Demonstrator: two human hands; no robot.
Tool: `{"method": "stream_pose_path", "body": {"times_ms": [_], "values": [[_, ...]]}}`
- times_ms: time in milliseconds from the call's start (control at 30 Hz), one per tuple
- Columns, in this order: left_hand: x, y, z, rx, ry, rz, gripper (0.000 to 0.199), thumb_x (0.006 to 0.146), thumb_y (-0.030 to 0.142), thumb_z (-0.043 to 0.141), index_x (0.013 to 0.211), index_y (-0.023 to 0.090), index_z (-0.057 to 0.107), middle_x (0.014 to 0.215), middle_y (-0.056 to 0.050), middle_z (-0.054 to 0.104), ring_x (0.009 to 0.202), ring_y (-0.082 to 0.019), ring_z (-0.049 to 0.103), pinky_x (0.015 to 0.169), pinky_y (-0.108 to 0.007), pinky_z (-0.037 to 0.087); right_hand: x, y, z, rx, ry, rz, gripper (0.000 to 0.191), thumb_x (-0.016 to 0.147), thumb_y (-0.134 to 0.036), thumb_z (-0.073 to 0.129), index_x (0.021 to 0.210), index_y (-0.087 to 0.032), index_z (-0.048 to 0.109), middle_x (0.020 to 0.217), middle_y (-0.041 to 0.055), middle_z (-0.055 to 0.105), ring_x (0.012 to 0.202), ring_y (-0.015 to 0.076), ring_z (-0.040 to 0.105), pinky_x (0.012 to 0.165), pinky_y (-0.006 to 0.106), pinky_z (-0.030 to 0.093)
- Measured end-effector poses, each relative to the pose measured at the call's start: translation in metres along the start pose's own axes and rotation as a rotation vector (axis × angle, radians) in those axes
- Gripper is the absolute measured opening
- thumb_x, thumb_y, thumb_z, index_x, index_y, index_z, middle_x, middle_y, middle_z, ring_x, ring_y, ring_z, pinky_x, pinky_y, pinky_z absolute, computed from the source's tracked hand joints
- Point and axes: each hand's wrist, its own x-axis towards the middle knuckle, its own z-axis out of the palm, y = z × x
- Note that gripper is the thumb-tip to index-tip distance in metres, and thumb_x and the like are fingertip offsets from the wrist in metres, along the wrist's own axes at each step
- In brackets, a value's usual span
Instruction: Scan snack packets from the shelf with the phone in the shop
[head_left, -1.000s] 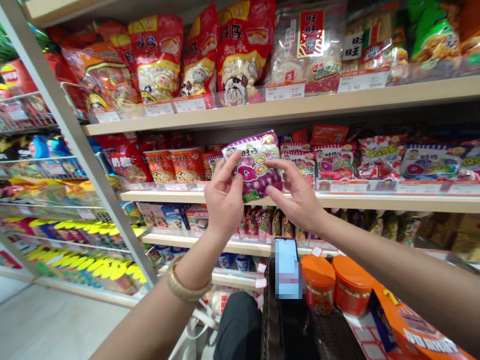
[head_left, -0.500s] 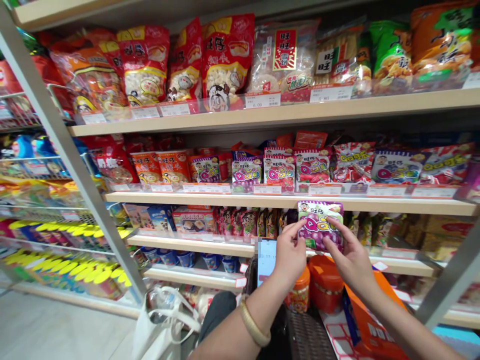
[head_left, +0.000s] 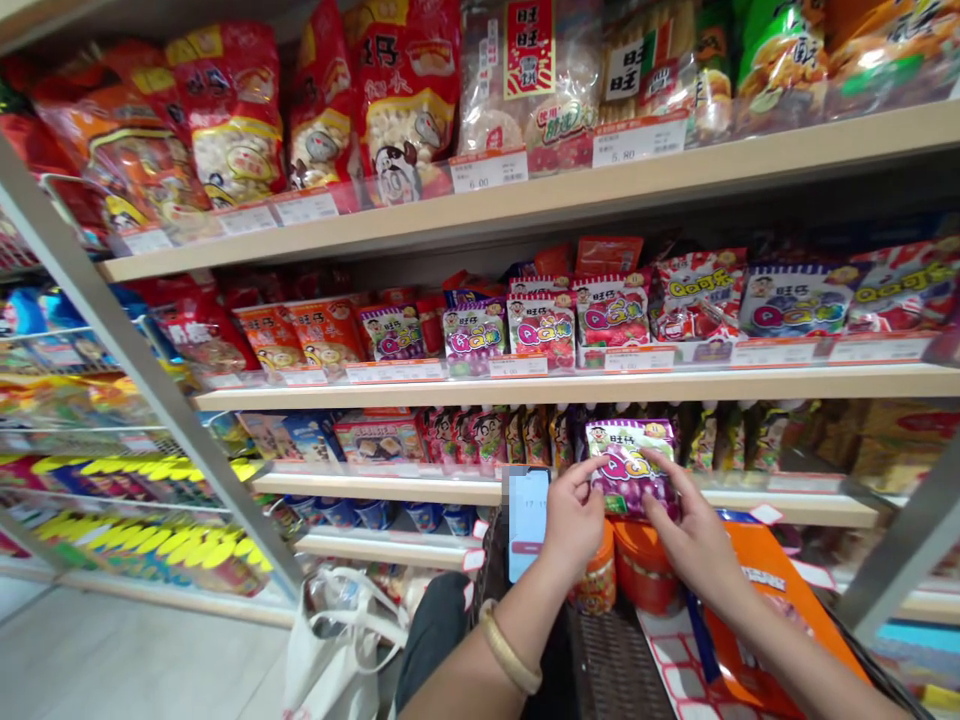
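Holding a purple sweet packet (head_left: 628,465) up between both hands, near the middle of the view, just above the cart basket (head_left: 615,660) and in front of the lower shelf edge (head_left: 787,508). Pinching its left edge with the thumb and fingers of the left hand (head_left: 574,515); pinching its right and lower edge with the fingertips of the right hand (head_left: 694,540), palm turning inward. Judging the hold: gripping only at the sealed margins and squeezing lightly seems best, sparing the soft contents and leaving the printed face uncovered for reading. Keeping the packet flat and facing the eyes, level rather than tilting, and clear of the phone (head_left: 527,510) standing just to the left of the left hand. Hanging directly over two orange-lidded jars (head_left: 645,560) in the basket, with an orange bag (head_left: 757,600) lying to the right. Showing a glossy purple front with large pink and white lettering, a small cartoon head at the top left and what is probably a grape picture along the bottom, though blurring there makes it hard to be sure. Looking plump, crinkling slightly under the fingers. Matching packets standing in a row on the middle shelf (head_left: 862,382), farther away and higher. Wearing a pale bracelet (head_left: 510,650) on the left wrist.
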Motion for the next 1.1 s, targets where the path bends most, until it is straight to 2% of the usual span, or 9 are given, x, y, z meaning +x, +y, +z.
{"method": "stream_pose_path", "body": {"times_ms": [367,467,533,633,700,767,833,1033,1100], "values": [[0.002,0.001,-0.004,-0.102,-0.043,-0.039,0.037,0.076,0.02,0.071,0.113,0.015,0.071,0.109,-0.013,0.076,0.098,-0.022,0.073,0.094,-0.035,0.054,-0.003,-0.005,0.0,-0.042,-0.008,-0.032,0.05,0.09,-0.033,0.052,0.139,-0.025,0.049,0.139,0.0108,0.057,0.132,0.0276,0.051,0.113,0.051,0.039],[0.001,0.002,-0.005,-0.089,-0.045,-0.044,0.037,0.078,0.018,0.068,0.115,0.015,0.068,0.104,-0.013,0.078,0.096,-0.021,0.073,0.091,-0.033,0.054,-0.004,-0.009,0.002,-0.008,0.01,-0.014,0.061,0.09,-0.033,0.053,0.148,-0.026,0.036,0.149,0.0111,0.047,0.137,0.0274,0.047,0.115,0.051,0.036],[0.001,0.004,-0.005,-0.081,-0.04,-0.039,0.035,0.079,0.016,0.065,0.114,0.015,0.067,0.101,-0.012,0.078,0.095,-0.02,0.073,0.089,-0.031,0.055,-0.005,-0.009,0.003,0.038,0.019,0.016,0.07,0.09,-0.033,0.055,0.153,-0.027,0.024,0.151,0.0128,0.044,0.134,0.0274,0.05,0.112,0.051,0.04],[0.0,0.005,-0.005,-0.073,-0.023,-0.014,0.031,0.078,0.014,0.063,0.109,0.016,0.067,0.103,-0.011,0.077,0.097,-0.02,0.073,0.089,-0.03,0.054,-0.005,-0.006,0.006,0.153,0.017,0.088,0.081,0.089,-0.035,0.058,0.155,-0.023,0.012,0.139,0.0169,0.056,0.116,0.0264,0.064,0.102,0.049,0.05],[0.0,0.006,-0.005,-0.069,-0.012,0.003,0.028,0.078,0.013,0.064,0.105,0.017,0.068,0.104,-0.01,0.077,0.098,-0.019,0.072,0.091,-0.03,0.054,-0.005,-0.006,0.005,0.192,0.011,0.119,0.074,0.088,-0.036,0.061,0.15,-0.022,0.022,0.129,0.0164,0.063,0.108,0.026,0.068,0.097,0.047,0.053],[0.001,0.005,-0.005,-0.068,-0.006,0.008,0.026,0.077,0.013,0.063,0.102,0.018,0.068,0.104,-0.009,0.077,0.097,-0.019,0.072,0.092,-0.03,0.053,-0.004,-0.009,0.004,0.169,-0.006,0.123,0.055,0.087,-0.039,0.062,0.137,-0.022,0.043,0.122,0.0139,0.067,0.106,0.0262,0.068,0.093,0.044,0.056],[0.001,0.004,-0.006,-0.062,-0.005,-0.001,0.026,0.077,0.013,0.063,0.102,0.018,0.069,0.102,-0.009,0.076,0.097,-0.018,0.072,0.093,-0.031,0.054,-0.004,-0.014,0.002,0.135,-0.02,0.108,0.038,0.088,-0.039,0.061,0.121,-0.023,0.054,0.115,0.0111,0.07,0.103,0.0258,0.068,0.089,0.042,0.057],[0.0,0.003,-0.007,0.149,-0.039,0.11,0.037,0.077,0.013,0.063,0.112,0.022,0.073,0.132,-0.01,0.057,0.122,-0.021,0.059,0.106,-0.033,0.047,-0.006,-0.027,0.001,0.114,0.103,0.035,0.028,0.088,-0.04,0.061,0.11,-0.024,0.055,0.105,0.0079,0.07,0.095,0.0238,0.067,0.083,0.037,0.057],[-0.002,0.005,-0.007,0.277,-0.061,0.182,0.043,0.079,0.015,0.063,0.12,0.025,0.07,0.131,-0.01,0.052,0.126,-0.022,0.054,0.109,-0.036,0.043,-0.007,-0.027,0.002,0.127,0.141,0.007,0.028,0.088,-0.04,0.06,0.111,-0.025,0.055,0.106,0.0077,0.069,0.096,0.0235,0.067,0.083,0.036,0.057]]}}
